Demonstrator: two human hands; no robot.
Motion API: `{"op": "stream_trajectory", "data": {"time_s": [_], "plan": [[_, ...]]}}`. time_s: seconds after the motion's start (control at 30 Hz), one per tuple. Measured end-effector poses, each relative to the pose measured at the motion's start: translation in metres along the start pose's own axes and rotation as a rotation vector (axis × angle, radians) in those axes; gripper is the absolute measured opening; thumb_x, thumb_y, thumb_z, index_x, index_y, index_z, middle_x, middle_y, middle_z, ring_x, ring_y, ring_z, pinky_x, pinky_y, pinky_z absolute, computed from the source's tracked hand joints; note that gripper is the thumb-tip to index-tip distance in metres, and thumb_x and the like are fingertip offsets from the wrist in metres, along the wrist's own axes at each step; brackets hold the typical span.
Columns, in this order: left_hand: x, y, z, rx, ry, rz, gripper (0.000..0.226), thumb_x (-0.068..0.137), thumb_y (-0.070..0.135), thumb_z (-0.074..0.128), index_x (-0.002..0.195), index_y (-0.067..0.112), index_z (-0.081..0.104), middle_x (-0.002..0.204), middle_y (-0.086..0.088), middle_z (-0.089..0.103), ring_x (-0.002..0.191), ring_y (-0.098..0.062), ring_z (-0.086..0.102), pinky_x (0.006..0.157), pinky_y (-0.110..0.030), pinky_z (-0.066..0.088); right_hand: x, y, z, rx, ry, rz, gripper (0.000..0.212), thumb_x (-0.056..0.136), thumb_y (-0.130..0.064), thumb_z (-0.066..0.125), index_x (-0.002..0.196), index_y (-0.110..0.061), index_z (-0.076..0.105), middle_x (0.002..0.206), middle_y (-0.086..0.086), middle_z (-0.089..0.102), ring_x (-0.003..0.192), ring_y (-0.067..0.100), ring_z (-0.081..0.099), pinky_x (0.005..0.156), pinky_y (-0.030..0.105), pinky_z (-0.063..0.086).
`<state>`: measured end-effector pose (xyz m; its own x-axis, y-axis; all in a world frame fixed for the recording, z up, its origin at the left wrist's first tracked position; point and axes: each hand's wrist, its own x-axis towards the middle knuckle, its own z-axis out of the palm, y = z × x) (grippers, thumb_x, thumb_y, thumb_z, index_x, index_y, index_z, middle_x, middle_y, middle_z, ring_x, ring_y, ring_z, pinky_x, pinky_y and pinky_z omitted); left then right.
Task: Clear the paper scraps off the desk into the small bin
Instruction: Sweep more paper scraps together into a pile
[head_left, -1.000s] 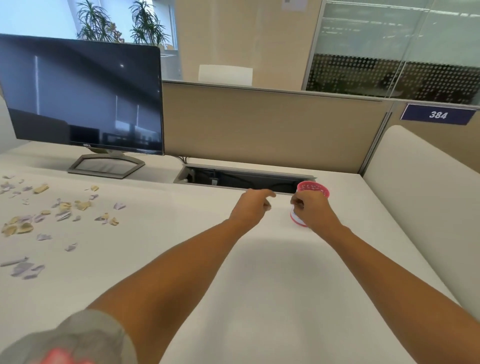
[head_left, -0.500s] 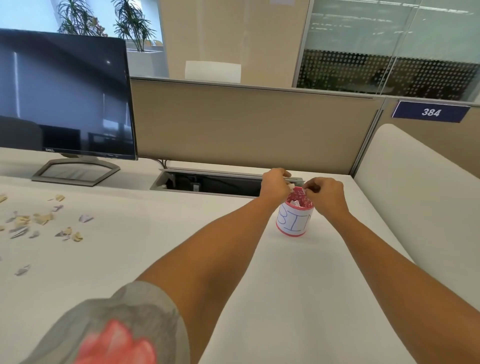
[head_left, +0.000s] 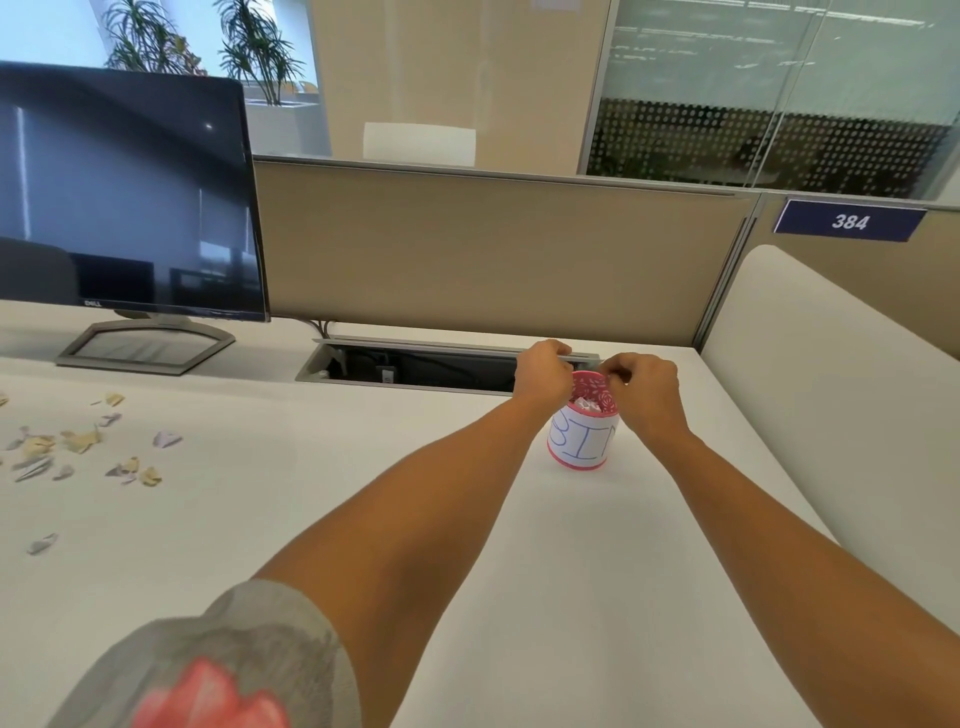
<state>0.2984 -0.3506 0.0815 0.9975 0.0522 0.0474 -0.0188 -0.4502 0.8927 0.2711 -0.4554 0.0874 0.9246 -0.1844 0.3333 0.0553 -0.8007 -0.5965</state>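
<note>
A: What has changed since a second ago?
B: The left hand (head_left: 543, 376), then out to the left of the small pink round bin with its white "BIN" label (head_left: 582, 444), now sits over the far-left rim, close to the right hand (head_left: 644, 389).
A: And the far left of the white desk (head_left: 260, 545)?
B: Torn yellow and lilac paper scraps (head_left: 83, 447) lie scattered, nearer than a black flat monitor (head_left: 124, 192).
A: The left hand's grip?
B: Fingers curled. Whether they hold anything, I cannot tell.
A: The bin?
B: Upright, right of centre, crumpled white paper (head_left: 586, 406) inside.
A: The right hand?
B: Fingertips bunched at the rim. Holding something or not, I cannot tell.
</note>
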Motion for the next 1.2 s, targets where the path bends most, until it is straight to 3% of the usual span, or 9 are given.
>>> {"op": "stream_trajectory", "data": {"time_s": [0.37, 0.6, 0.77, 1.0, 1.2], "plan": [[-0.040, -0.037, -0.035, 0.061, 0.049, 0.027, 0.023, 0.091, 0.002, 0.052, 0.112, 0.002, 0.062, 0.115, -0.017, 0.065, 0.105, -0.028, 0.062, 0.097, -0.035, 0.050, -0.047, -0.030, 0.007, 0.026, -0.047, -0.098, 0.023, 0.090, -0.003, 0.050, 0.103, -0.001, 0.069, 0.107, 0.016, 0.070, 0.099, 0.029, 0.062, 0.083, 0.022, 0.042], [-0.081, -0.067, -0.074, 0.123, 0.109, -0.028, 0.024, 0.092, 0.005, 0.052, 0.115, 0.005, 0.061, 0.119, -0.014, 0.063, 0.107, -0.027, 0.061, 0.092, -0.028, 0.048, -0.098, -0.069, 0.041, 0.015, -0.202, -0.127, 0.023, 0.092, -0.007, 0.051, 0.108, -0.005, 0.067, 0.110, 0.011, 0.069, 0.100, 0.022, 0.063, 0.094, 0.026, 0.046], [-0.115, -0.109, -0.125, 0.175, 0.186, -0.065, 0.023, 0.093, 0.008, 0.053, 0.114, 0.006, 0.062, 0.120, -0.011, 0.064, 0.107, -0.024, 0.062, 0.096, -0.027, 0.046, -0.130, -0.099, 0.072, -0.036, -0.315, -0.183, 0.023, 0.093, -0.012, 0.050, 0.108, -0.009, 0.067, 0.112, 0.008, 0.068, 0.101, 0.021, 0.062, 0.095, 0.026, 0.046], [-0.168, -0.186, -0.218, 0.190, 0.302, -0.194, 0.019, 0.088, 0.004, 0.053, 0.101, 0.006, 0.067, 0.107, -0.009, 0.069, 0.098, -0.021, 0.064, 0.080, -0.020, 0.044, -0.176, -0.151, 0.116, -0.014, -0.462, -0.336, 0.027, 0.088, -0.004, 0.046, 0.096, -0.010, 0.071, 0.102, 0.004, 0.072, 0.095, 0.019, 0.063, 0.078, 0.024, 0.046], [-0.209, -0.234, -0.296, 0.237, 0.481, -0.315, 0.024, 0.087, 0.000, 0.049, 0.101, 0.006, 0.067, 0.108, -0.008, 0.069, 0.100, -0.021, 0.063, 0.081, -0.020, 0.041, -0.205, -0.199, 0.156, 0.031, -0.624, -0.401, 0.027, 0.086, -0.004, 0.046, 0.099, -0.009, 0.069, 0.105, 0.005, 0.070, 0.098, 0.020, 0.062, 0.081, 0.026, 0.046]]}}
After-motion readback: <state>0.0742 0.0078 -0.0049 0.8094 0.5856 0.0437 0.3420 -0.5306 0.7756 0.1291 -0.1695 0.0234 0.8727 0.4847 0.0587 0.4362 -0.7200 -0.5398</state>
